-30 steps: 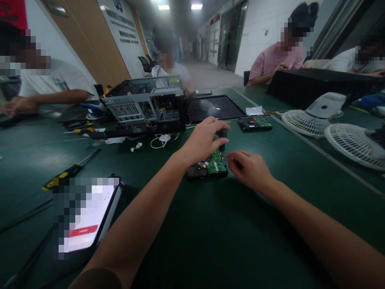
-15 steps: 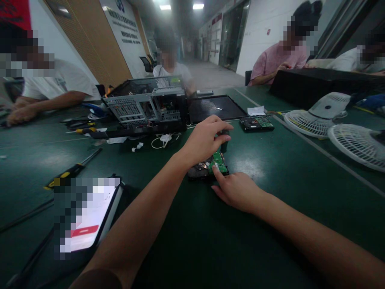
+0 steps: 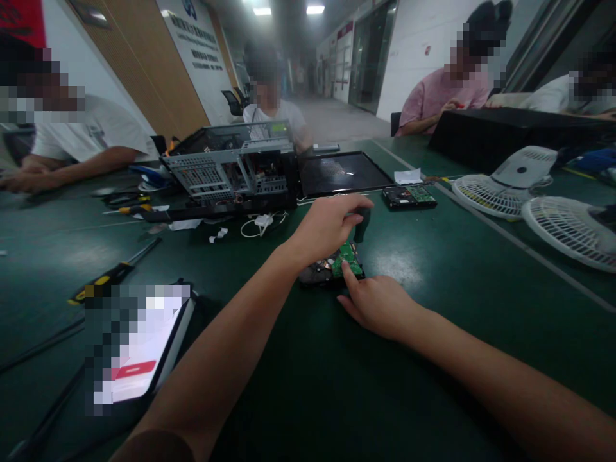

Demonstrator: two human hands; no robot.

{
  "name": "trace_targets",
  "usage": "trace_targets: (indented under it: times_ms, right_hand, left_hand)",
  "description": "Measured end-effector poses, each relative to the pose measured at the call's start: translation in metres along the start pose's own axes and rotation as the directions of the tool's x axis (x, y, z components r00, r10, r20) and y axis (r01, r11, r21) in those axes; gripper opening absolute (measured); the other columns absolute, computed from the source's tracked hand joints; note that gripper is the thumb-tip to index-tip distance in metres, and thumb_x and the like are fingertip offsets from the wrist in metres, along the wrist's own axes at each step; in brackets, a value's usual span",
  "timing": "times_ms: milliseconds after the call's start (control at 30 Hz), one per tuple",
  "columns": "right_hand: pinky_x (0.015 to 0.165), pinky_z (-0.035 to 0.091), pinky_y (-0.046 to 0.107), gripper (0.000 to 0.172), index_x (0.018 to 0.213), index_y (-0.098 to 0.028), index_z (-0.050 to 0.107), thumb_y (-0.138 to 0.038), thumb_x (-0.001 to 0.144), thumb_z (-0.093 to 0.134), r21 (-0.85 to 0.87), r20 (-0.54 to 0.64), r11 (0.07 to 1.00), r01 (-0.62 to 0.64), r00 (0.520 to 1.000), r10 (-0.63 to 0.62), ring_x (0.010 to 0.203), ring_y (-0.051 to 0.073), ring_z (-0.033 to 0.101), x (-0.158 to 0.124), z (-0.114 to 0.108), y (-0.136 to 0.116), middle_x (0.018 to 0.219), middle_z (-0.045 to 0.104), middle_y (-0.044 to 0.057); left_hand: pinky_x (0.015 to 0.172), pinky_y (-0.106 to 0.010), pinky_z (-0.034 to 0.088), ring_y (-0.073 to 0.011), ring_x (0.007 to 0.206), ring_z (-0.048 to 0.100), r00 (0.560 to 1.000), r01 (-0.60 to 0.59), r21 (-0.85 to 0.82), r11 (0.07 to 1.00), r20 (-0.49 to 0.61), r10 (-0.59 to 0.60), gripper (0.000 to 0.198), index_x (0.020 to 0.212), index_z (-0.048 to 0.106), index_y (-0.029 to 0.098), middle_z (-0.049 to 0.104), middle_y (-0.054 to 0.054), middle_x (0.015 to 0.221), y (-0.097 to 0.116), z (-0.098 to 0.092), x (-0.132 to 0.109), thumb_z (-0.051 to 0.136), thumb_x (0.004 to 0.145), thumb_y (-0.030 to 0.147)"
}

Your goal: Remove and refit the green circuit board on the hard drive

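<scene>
Far left, a person in a white shirt (image 3: 96, 135) is sitting with forearms resting on the green worktop (image 3: 43, 256). Nearer, a yellow-black screwdriver (image 3: 103, 282) is lying at a slant, and a phone (image 3: 144, 353) is showing a lit screen, partly pixelated. An opened computer case (image 3: 231, 170) is standing behind, a white cable (image 3: 264, 221) looping in front of it. Mid-worktop, a hard drive (image 3: 315, 276) is lying flat between the two hands, its green circuit board (image 3: 353, 260) facing up. The left hand (image 3: 327, 224) is reaching over it, thumb and index fingers pinching a dark handle (image 3: 364, 226) that is standing near-upright above the board's far edge; tip contact, cannot tell. The right hand (image 3: 380, 305) is touching the board with an outstretched index, thumb spreading away; other fingers are hiding, cannot tell. Further right, a second drive (image 3: 409, 197) is lying near a white paper (image 3: 407, 176), and two white fan grilles (image 3: 486, 196) are sitting before a black box (image 3: 505, 138).
</scene>
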State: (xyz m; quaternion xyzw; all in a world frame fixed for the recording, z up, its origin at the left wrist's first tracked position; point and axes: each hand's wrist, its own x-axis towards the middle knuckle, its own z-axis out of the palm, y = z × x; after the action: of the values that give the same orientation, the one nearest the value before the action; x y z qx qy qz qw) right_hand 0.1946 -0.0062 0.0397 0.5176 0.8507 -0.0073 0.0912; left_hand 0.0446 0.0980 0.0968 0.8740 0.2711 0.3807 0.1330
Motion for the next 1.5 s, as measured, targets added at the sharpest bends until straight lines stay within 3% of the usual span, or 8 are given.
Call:
trace_targets:
  times_ms: [233,567,767,933,1200,1367,1500]
  right_hand:
    - [0.068,0.052,0.039,0.074,0.16,0.003,0.021,-0.044,0.104,0.035,-0.007,-0.009,1.0,0.002,1.0,-0.002,0.08,0.033,0.075,0.0,0.001,-0.001,0.093,0.076,0.022]
    - [0.068,0.054,0.042,0.073,0.16,0.003,0.024,-0.042,0.104,0.035,0.006,-0.018,1.0,0.014,1.0,-0.014,0.079,0.033,0.075,0.001,0.0,-0.001,0.094,0.077,0.022]
    - [0.067,0.053,0.04,0.075,0.16,0.004,0.021,-0.043,0.104,0.034,0.001,-0.023,1.0,0.026,0.999,-0.026,0.077,0.032,0.075,0.001,0.003,0.001,0.092,0.076,0.022]
    - [0.065,0.053,0.041,0.075,0.16,0.004,0.023,-0.044,0.104,0.035,0.002,-0.038,1.0,0.02,0.999,-0.02,0.076,0.033,0.075,0.001,0.005,0.001,0.091,0.076,0.021]
    - [0.066,0.052,0.041,0.071,0.159,0.001,0.029,-0.043,0.104,0.036,0.002,-0.043,1.0,0.017,0.999,-0.016,0.077,0.033,0.075,0.001,0.003,0.001,0.091,0.077,0.02]
    - [0.067,0.053,0.041,0.072,0.159,0.001,0.028,-0.044,0.104,0.036,0.004,-0.041,1.0,0.007,0.999,-0.007,0.077,0.034,0.075,0.001,0.004,0.001,0.09,0.077,0.019]
    - [0.07,0.053,0.042,0.073,0.161,0.001,0.024,-0.045,0.104,0.034,0.01,-0.014,1.0,0.0,1.0,0.0,0.08,0.033,0.075,0.001,0.003,0.001,0.095,0.077,0.021]
  left_hand:
    - [0.085,-0.032,0.057,-0.017,0.09,0.071,0.998,0.06,-0.093,0.994,-0.025,-0.062,0.023,0.108,0.064,0.021,0.075,-0.003,0.105,0.006,0.007,-0.001,0.076,0.089,0.026]
    - [0.088,-0.034,0.058,-0.0174,0.094,0.073,0.993,0.081,-0.244,0.966,-0.062,-0.099,0.034,0.111,0.051,0.022,0.069,-0.008,0.124,-0.001,0.021,-0.002,0.076,0.088,0.021]
    - [0.082,-0.031,0.058,-0.0171,0.093,0.069,0.996,0.038,-0.116,0.993,-0.079,-0.048,0.019,0.103,0.062,0.021,0.071,-0.003,0.104,0.0,0.014,-0.001,0.075,0.089,0.019]
    - [0.083,-0.032,0.056,-0.0162,0.091,0.064,0.987,0.022,0.023,0.999,-0.162,-0.018,0.016,0.102,0.069,0.02,0.065,-0.005,0.107,-0.001,0.012,0.0,0.074,0.089,0.014]
    - [0.089,-0.034,0.057,-0.0177,0.098,0.068,0.995,0.014,0.014,1.0,-0.101,-0.012,0.024,0.111,0.069,0.021,0.073,-0.005,0.111,0.0,0.014,0.001,0.066,0.091,0.008]
    - [0.081,-0.032,0.058,-0.0173,0.088,0.071,0.989,0.08,-0.007,0.997,-0.122,-0.081,0.016,0.106,0.068,0.019,0.075,-0.005,0.103,0.0,0.017,0.0,0.073,0.092,0.025]
    - [0.074,-0.03,0.057,-0.0155,0.077,0.069,0.978,0.126,-0.04,0.991,-0.16,-0.131,0.03,0.098,0.064,0.019,0.074,-0.003,0.095,-0.002,0.019,-0.001,0.082,0.085,0.039]
